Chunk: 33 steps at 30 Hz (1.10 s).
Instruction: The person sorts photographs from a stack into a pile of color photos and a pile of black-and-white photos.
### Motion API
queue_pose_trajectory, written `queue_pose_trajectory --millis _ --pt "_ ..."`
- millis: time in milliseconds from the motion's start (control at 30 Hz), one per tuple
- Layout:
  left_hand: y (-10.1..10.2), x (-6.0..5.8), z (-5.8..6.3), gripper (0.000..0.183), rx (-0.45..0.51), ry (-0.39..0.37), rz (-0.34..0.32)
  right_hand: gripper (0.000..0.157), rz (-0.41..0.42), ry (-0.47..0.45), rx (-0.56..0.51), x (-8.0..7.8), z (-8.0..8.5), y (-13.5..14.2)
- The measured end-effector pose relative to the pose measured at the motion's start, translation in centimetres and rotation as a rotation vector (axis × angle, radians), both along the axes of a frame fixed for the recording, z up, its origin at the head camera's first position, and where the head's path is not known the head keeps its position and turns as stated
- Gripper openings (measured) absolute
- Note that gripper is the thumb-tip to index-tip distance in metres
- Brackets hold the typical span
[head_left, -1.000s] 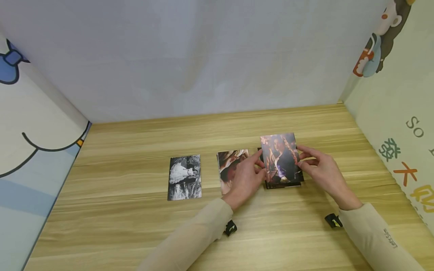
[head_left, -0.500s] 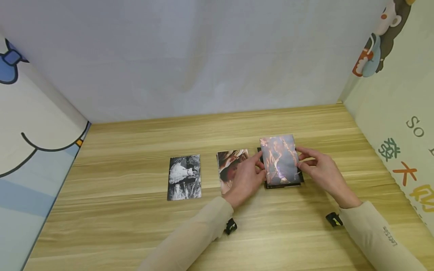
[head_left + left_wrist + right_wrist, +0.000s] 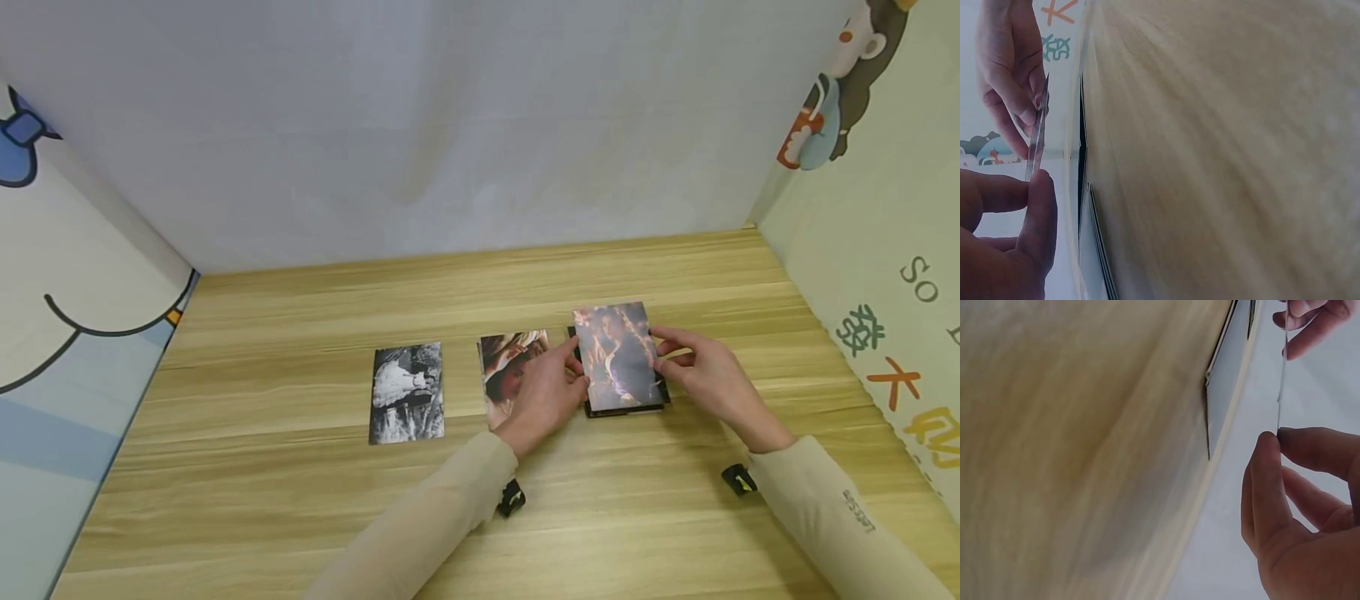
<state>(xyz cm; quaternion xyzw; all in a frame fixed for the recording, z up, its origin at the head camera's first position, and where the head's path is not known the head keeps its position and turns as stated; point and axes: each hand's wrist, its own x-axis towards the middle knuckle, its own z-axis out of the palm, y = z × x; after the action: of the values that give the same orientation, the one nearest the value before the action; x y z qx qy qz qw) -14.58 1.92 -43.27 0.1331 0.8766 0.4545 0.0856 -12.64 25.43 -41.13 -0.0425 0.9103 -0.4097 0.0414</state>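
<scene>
Both hands hold a glossy photo card (image 3: 618,358) that pictures a person in dark clothing among glowing orange shapes. My left hand (image 3: 546,396) pinches its left edge between thumb and fingers. The right hand (image 3: 708,375) pinches the opposite edge. In both wrist views the card (image 3: 1281,394) is seen edge-on, raised above the table. Beneath it lies a dark stack of cards (image 3: 626,412), mostly covered in the head view. A second pile of cards (image 3: 498,367), its top one in brown and red tones, is partly hidden behind my left hand.
To the left, a black-and-white photo card (image 3: 407,392) with a white dress lies on the wood-grain table (image 3: 262,467). A pale curtain (image 3: 465,133) stands behind the table, and printed panels (image 3: 870,333) flank it on both sides.
The held card has come slightly down toward the stack and a little left, and its glare has shifted. The right hand has moved slightly left with it; both grips stay the same.
</scene>
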Motion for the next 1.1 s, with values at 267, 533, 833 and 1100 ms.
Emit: queue_pose_trajectory --millis 267,533,833,1100 --pt "-0.1 0.0 0.1 0.065 -0.017 0.008 -0.022 0.053 0.025 -0.019 -0.005 -0.5 -0.5 0.1" --pt "-0.1 -0.2 -0.1 0.065 -0.082 0.012 -0.036 0.052 0.034 -0.040 0.001 -0.9 -0.9 0.1" --pt "0.1 -0.5 -0.3 0.063 -0.156 0.032 -0.037 0.052 0.040 -0.050 0.016 -1.1 -1.0 0.0" --pt "0.1 -0.8 -0.6 0.061 -0.174 0.042 -0.053 0.053 0.052 -0.065 0.046 -1.4 -1.0 0.1"
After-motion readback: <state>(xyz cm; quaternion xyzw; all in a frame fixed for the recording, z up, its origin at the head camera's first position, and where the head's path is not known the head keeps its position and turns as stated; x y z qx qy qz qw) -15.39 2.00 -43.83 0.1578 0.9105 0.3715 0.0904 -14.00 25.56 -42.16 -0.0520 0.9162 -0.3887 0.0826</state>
